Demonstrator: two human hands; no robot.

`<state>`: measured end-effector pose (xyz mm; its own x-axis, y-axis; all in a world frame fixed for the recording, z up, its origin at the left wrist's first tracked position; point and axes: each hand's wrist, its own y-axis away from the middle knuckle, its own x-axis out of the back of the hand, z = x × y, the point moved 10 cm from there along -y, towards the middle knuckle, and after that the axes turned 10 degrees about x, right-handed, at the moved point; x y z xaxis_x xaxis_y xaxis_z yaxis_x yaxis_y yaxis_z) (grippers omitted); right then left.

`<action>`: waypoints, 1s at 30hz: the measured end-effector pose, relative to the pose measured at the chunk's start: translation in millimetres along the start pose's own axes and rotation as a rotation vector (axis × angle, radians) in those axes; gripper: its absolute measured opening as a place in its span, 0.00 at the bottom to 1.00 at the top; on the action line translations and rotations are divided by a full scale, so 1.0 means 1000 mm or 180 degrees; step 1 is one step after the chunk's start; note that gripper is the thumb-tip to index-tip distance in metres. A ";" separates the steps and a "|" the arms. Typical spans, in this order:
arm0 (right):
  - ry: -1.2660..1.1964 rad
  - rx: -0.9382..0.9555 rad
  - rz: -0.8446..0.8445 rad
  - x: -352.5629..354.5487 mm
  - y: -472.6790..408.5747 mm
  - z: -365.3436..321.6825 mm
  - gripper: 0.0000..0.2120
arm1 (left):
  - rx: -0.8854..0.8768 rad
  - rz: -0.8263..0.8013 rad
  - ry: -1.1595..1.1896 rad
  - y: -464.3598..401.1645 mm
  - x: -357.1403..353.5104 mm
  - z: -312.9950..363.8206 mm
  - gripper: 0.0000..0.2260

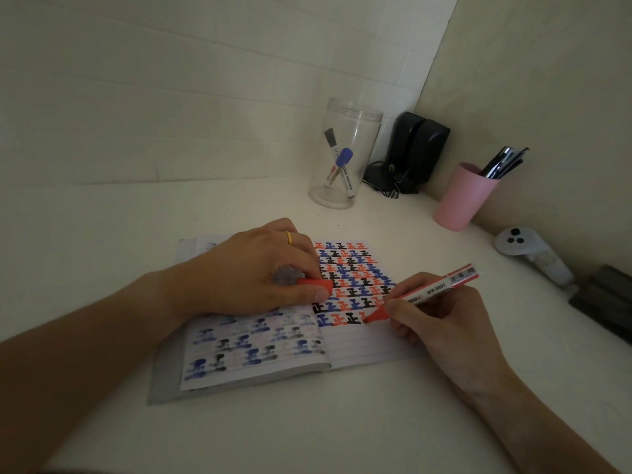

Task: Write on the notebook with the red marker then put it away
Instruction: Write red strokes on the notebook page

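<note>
An open notebook (362, 347) lies on the white desk, its right page filled with rows of red, blue and black characters. My right hand (441, 323) grips the uncapped red marker (431, 290), whose tip touches the page at the end of the lowest written row. My left hand (260, 271) rests on the notebook's left page and pinches the red cap (316, 285) between thumb and fingers. It wears a gold ring.
A clear jar (345, 155) with a black and a blue marker stands behind the notebook. A black device (415, 148) with cables sits in the corner. To the right are a pink cup (463, 196) of pens, a white controller (523, 248) and a dark object (605, 299).
</note>
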<state>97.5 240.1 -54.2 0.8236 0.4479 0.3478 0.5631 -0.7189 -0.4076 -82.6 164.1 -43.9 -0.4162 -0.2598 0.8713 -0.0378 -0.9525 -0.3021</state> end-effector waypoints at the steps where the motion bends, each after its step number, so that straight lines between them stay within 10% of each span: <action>1: -0.0046 -0.0005 0.0021 0.001 0.000 0.000 0.06 | 0.0003 -0.0009 0.0001 0.000 0.000 0.000 0.17; 21: 0.0259 -0.0158 0.0211 0.006 -0.003 0.007 0.07 | 0.0031 0.0006 -0.0034 0.000 0.001 0.002 0.20; 30: -0.0841 -0.0579 0.0769 0.000 -0.064 -0.013 0.02 | 0.0186 0.0197 0.0108 0.001 0.011 -0.002 0.16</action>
<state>60.7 279.6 -17.0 0.9333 0.3586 0.0213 0.3493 -0.8921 -0.2867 -89.2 160.4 -36.1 -0.4467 -0.3139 0.8378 0.0417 -0.9427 -0.3310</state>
